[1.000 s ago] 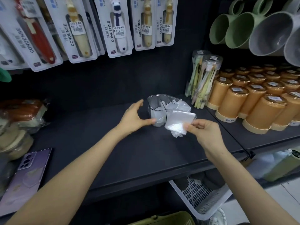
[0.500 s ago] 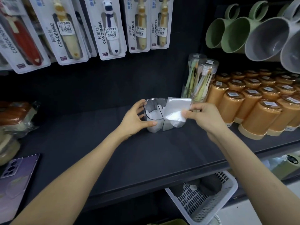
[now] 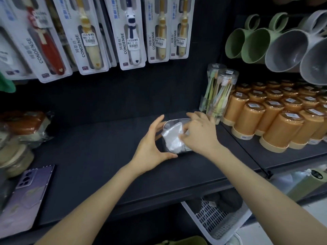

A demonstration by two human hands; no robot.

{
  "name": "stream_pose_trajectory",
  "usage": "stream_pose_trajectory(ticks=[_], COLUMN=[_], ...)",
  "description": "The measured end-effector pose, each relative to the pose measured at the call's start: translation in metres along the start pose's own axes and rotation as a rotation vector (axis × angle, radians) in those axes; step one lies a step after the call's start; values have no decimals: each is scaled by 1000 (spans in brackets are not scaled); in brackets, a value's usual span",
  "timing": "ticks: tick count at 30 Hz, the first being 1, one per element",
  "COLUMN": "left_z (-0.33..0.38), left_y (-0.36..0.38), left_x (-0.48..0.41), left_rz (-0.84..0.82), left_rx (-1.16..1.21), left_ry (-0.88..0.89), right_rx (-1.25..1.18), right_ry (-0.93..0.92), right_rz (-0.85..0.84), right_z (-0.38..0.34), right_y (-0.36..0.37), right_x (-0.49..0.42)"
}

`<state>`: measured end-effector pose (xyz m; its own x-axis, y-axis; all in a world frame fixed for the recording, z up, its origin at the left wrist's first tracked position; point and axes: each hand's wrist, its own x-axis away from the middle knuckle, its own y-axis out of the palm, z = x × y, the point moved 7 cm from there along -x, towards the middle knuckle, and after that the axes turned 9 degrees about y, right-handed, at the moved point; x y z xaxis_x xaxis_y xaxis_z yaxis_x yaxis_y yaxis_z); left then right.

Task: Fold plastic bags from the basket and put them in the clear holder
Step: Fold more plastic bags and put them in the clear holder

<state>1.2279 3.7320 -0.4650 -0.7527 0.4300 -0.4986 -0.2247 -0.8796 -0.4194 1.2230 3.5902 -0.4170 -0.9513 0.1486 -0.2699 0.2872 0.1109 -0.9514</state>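
Note:
The clear holder [image 3: 167, 123] stands on the dark shelf [image 3: 106, 165] in the middle of the view. My left hand [image 3: 152, 144] wraps around its left side, thumb at the front and fingers at the back. A folded white plastic bag [image 3: 172, 137] sits in the holder's opening. My right hand [image 3: 200, 133] lies over the holder from the right, fingers pinched on the bag and pressing it down. The white slatted basket [image 3: 217, 221] sits below the shelf at the lower right, with dark items inside.
Orange lidded cups [image 3: 276, 119] fill the shelf to the right. Two clear tubes of toothbrushes [image 3: 219, 92] stand just behind my right hand. Packaged toothbrushes [image 3: 131, 32] hang above. Green and grey mugs [image 3: 283, 48] hang at the upper right. A purple phone [image 3: 26, 195] lies at the left.
My right hand carried the folded bag from in front of the holder up over it and down into the opening. My left hand stayed on the holder.

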Motion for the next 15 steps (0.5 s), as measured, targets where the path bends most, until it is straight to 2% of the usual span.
stream_pose_trajectory(ticks=[5,9,12,15], left_z=[7,7,8,9], left_y=[-1,-5,-5,-5], left_x=[9,14,16,18], left_rz=[11,1,-10,-12], left_rx=[12,6,2,-19], left_ry=[40,37,34,39], right_rx=[72,-41,-97,-122], right_ry=[-68,-117,-261,-318], right_rz=[147,227,201,193], right_z=[-16,-11,-11,-13], right_y=[3,-4,-7,-7], right_x=[15,29,38,37])
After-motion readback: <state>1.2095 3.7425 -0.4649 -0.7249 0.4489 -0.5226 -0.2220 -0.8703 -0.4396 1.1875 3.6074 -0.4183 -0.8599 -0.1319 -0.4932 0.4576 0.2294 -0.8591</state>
